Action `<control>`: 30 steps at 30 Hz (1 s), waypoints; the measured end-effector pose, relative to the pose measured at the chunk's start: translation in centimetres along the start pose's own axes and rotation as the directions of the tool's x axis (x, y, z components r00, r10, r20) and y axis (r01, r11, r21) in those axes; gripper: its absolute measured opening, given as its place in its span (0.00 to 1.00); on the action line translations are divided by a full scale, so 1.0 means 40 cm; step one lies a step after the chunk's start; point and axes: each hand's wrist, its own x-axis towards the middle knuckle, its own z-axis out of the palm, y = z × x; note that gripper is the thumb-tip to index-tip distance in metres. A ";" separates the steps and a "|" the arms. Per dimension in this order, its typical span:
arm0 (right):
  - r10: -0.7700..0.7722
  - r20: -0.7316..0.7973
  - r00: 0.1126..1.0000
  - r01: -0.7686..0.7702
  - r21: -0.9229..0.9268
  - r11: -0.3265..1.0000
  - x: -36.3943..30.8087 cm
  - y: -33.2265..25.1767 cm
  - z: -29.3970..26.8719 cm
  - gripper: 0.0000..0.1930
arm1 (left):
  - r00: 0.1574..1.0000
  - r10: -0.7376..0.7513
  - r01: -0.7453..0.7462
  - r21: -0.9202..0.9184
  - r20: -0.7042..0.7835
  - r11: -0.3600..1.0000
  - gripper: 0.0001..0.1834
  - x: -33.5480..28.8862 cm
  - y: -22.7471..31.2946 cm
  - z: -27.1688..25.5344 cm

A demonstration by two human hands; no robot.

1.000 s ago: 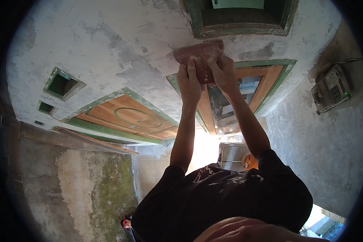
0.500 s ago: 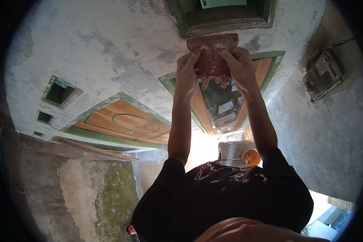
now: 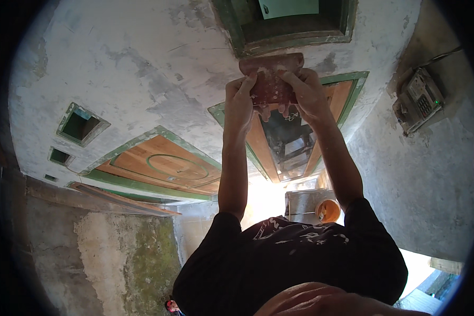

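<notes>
A: How far along does the work on the patchy white wall [image 3: 126,39] look?

B: Partway, I'd judge. A pale coat covers most of it, but grey patches [image 3: 168,97] show through, and scuffed streaks run across the middle. Those uneven areas look like what's left, though I can't tell which have been gone over.

A: Where's the reddish-brown pad [image 3: 273,87]?

B: Up against the wall, as it appears, between the green-framed opening [image 3: 295,40] and the glazed wooden door [image 3: 265,147]. It could be sandpaper; pale dust marks its face.

A: And the grip?

B: The left hand [image 3: 239,102] and right hand [image 3: 312,97] each hold one side, thumbs on the near face, some fingertips showing past the lower edge.

A: What about the surface around it?

B: Dull and mottled, with a square recess [image 3: 81,125] to the left and a wooden panel with a green oval [image 3: 166,163] near it. The green trim is chipped and smeared pale.

A: The room?

B: Bare and rough: a keypad device [image 3: 424,100] on the right, a mossy wall [image 3: 152,253] at lower left, an orange bucket [image 3: 329,210] beyond the right arm.
</notes>
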 end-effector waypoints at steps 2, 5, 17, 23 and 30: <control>0.001 -0.009 1.000 -0.001 0.015 1.000 -0.004 0.020 0.002 0.14 | 1.000 0.004 -0.003 0.091 -0.017 0.996 0.20 0.002 -0.004 -0.007; -0.028 -0.003 1.000 0.028 0.003 1.000 -0.016 0.050 0.001 0.13 | 1.000 0.010 -0.008 0.133 -0.012 0.991 0.20 -0.006 -0.015 -0.024; -0.046 -0.033 0.998 0.043 -0.096 0.994 0.003 0.054 0.008 0.12 | 1.000 -0.002 0.002 0.052 0.002 0.999 0.20 0.000 -0.008 -0.034; -0.064 0.002 0.998 0.063 0.108 0.992 -0.012 0.069 0.025 0.12 | 1.000 -0.026 0.026 0.078 -0.012 0.997 0.20 -0.002 0.012 -0.024; -0.078 0.033 0.996 0.075 0.074 0.994 -0.028 0.086 0.005 0.11 | 0.993 0.111 -0.121 0.359 0.049 0.926 0.20 0.004 -0.002 -0.034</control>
